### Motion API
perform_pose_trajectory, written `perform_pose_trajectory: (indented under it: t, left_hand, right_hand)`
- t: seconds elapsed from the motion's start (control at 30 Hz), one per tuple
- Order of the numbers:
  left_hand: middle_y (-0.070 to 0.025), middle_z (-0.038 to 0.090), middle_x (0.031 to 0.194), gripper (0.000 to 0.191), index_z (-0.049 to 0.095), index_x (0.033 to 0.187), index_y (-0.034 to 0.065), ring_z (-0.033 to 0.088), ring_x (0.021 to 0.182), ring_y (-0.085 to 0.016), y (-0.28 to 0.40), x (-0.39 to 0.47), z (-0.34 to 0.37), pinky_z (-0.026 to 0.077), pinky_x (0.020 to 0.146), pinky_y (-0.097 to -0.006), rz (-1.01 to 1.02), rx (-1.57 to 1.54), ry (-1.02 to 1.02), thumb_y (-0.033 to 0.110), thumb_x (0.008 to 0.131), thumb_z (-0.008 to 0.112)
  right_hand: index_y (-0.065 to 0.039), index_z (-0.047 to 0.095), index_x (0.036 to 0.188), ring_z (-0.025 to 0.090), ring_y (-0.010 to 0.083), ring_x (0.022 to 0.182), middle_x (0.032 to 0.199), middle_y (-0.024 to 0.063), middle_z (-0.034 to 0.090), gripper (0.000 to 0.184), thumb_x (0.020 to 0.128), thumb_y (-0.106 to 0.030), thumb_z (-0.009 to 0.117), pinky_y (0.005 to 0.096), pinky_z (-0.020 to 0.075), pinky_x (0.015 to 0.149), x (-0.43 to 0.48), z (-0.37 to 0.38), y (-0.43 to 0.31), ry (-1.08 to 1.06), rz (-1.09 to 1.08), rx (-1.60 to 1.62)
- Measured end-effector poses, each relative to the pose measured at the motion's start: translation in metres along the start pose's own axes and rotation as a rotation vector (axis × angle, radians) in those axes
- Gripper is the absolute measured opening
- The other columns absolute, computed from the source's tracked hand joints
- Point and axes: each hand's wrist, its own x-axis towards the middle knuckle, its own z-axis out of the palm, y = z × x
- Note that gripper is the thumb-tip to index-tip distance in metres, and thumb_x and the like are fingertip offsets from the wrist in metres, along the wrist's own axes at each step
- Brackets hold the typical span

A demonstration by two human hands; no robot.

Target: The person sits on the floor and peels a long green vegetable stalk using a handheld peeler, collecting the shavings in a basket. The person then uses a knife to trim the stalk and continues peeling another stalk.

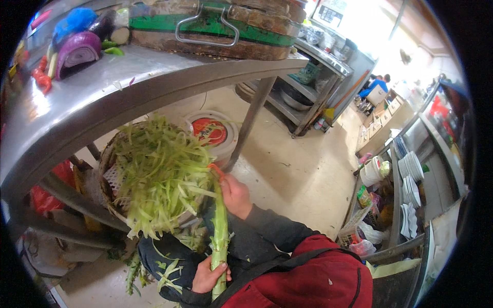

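A long, pale green celtuce stem [219, 235] runs from near my lap up towards a basket heaped with peelings. Low on the stem, my left hand [210, 275] is wrapped around it. Near the upper end, my right hand [237, 194] grips an orange-handled peeler [215, 171], whose blade is hidden by the stem and peelings. Long green peelings [165, 173] fill the basket [104, 175] and hang over its rim. More strips [169, 275] lie on my dark trouser leg beside my left hand.
A steel table [161, 81] overhangs the basket, with a thick chopping block [246, 46] and a cut red onion [79, 54] on top. Behind the basket stands a lidded white bucket [227, 129] by a table leg [254, 115]. Shelves with white plates [410, 165] stand at right.
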Motion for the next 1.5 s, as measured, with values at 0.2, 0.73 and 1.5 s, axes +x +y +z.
perform_pose_trajectory:
  t: [0.2, 0.73, 1.5]
  left_hand:
    - [-0.0107, 0.066, 0.083, 0.025, 0.053, 0.114, -0.0049, 0.067, 0.070, -0.020, -0.001, 0.003, -0.002, 0.056, 0.067, -0.0335, -0.008, -0.030, 0.002, 0.014, 0.100, 0.060]
    - [-0.0106, 0.066, 0.083, 0.025, 0.055, 0.114, -0.0060, 0.068, 0.072, -0.019, 0.009, 0.003, -0.005, 0.057, 0.067, -0.0328, -0.031, 0.024, 0.031, 0.012, 0.099, 0.062]
    - [-0.0032, 0.061, 0.085, 0.026, 0.058, 0.109, -0.0006, 0.061, 0.071, -0.010, 0.029, -0.002, -0.003, 0.051, 0.065, -0.0279, 0.083, 0.075, -0.028, 0.023, 0.100, 0.061]
  right_hand:
    - [-0.003, 0.061, 0.105, 0.062, 0.0464, 0.076, 0.088, 0.0237, 0.065, 0.014, 0.095, -0.012, 0.058, 0.0527, 0.0489, 0.064, 0.002, 0.003, 0.002, 0.028, -0.038, 0.032]
    - [-0.005, 0.061, 0.105, 0.062, 0.0459, 0.076, 0.086, 0.0225, 0.064, 0.014, 0.096, -0.015, 0.057, 0.0510, 0.0489, 0.064, 0.004, 0.007, 0.002, -0.005, -0.002, 0.053]
    - [-0.003, 0.062, 0.116, 0.066, 0.0395, 0.081, 0.089, 0.0206, 0.067, 0.025, 0.102, -0.019, 0.050, 0.0423, 0.0511, 0.072, 0.007, 0.011, 0.013, -0.083, 0.097, 0.053]
